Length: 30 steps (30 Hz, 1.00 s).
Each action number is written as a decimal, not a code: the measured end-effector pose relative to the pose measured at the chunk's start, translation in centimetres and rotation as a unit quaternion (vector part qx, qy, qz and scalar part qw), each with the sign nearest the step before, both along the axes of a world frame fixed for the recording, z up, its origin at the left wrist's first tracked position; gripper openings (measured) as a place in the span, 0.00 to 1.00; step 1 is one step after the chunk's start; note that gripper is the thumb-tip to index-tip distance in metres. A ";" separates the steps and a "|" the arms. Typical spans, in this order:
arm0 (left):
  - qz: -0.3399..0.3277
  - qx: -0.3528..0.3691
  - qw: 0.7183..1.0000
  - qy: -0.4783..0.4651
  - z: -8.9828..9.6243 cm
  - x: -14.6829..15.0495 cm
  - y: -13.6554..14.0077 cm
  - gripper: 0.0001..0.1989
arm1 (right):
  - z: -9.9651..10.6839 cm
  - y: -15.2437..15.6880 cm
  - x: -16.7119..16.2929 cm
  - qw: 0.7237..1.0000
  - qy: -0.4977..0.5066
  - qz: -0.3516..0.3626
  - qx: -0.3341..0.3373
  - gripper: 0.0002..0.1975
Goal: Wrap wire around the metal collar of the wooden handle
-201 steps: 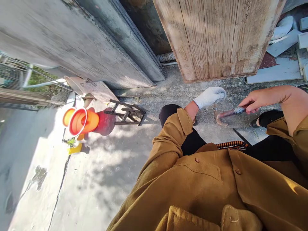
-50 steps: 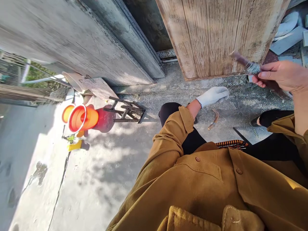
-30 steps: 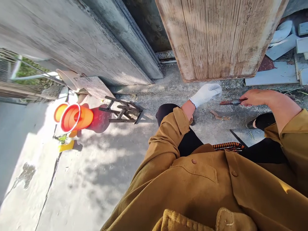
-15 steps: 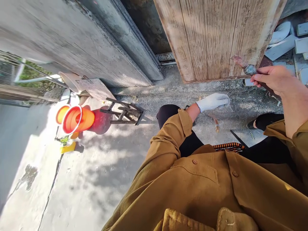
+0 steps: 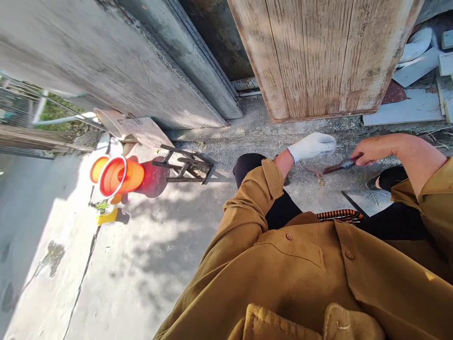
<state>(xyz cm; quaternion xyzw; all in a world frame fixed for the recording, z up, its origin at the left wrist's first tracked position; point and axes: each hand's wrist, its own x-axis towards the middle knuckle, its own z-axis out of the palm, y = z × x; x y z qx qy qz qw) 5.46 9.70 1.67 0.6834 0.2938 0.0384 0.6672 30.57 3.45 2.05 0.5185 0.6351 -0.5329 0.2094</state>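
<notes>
My left hand (image 5: 313, 145) wears a white knitted glove and is held low over the concrete ground. Its fingers are curled together, and whatever they may hold is hidden. My bare right hand (image 5: 377, 147) is closed around a tool with a wire-wound neck (image 5: 348, 163). The tool's flat, reddish-brown end (image 5: 332, 168) points left, down by the ground. At its tip lies a short brown piece (image 5: 321, 181) with a paler end, below my gloved hand; I cannot tell whether the two touch.
A weathered plank panel (image 5: 307, 61) stands ahead, beside white slabs (image 5: 410, 107). To the left are a small dark wooden stool frame (image 5: 186, 166), orange buckets (image 5: 132, 174) and a yellow pot (image 5: 107, 217). Beneath me shows an orange-and-black woven seat (image 5: 338, 216).
My right hand has swung down and to the left with the tool, from near the panel to the brown piece on the ground. The gloved left hand has barely moved.
</notes>
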 end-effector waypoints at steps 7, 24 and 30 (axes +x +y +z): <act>0.067 -0.019 0.995 -0.076 -0.4 -0.2 0.9 0.15 | 3.9 -0.2 1.5 0.950 0.244 -0.174 0.088 0.24; 0.016 0.015 0.999 -0.043 3.7 -3.1 0.4 0.17 | 1.4 1.5 0.5 0.954 -0.138 -0.137 0.228 0.15; 0.110 0.055 0.992 -0.036 2.5 -3.4 2.8 0.13 | 3.1 -0.5 -1.8 0.997 0.068 0.008 0.035 0.16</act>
